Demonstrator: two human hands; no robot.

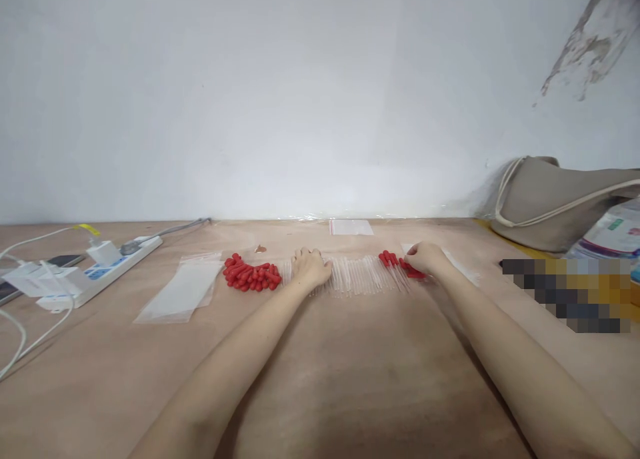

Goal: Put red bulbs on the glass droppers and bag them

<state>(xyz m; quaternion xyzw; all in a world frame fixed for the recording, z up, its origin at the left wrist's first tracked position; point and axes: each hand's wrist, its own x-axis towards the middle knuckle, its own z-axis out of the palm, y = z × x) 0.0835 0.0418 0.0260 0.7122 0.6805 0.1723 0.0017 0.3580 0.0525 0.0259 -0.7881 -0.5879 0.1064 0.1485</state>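
Observation:
A row of thin clear tubes lies side by side on the wooden table. My left hand rests palm down on the left part of that row, its fingers somewhat spread and nothing gripped. To its left is a heap of red rubber bulbs. At the right end of the row, clear tubes with red bulbs on them, like droppers, lie together. My right hand is over this group with fingers curled and pressed together; what they hold is hidden. More red shows beneath it.
Clear plastic bags lie left of the bulbs, and a small zip bag is near the wall. A power strip with white chargers and cables occupies the left side. A grey bag and a plastic bottle stand at right.

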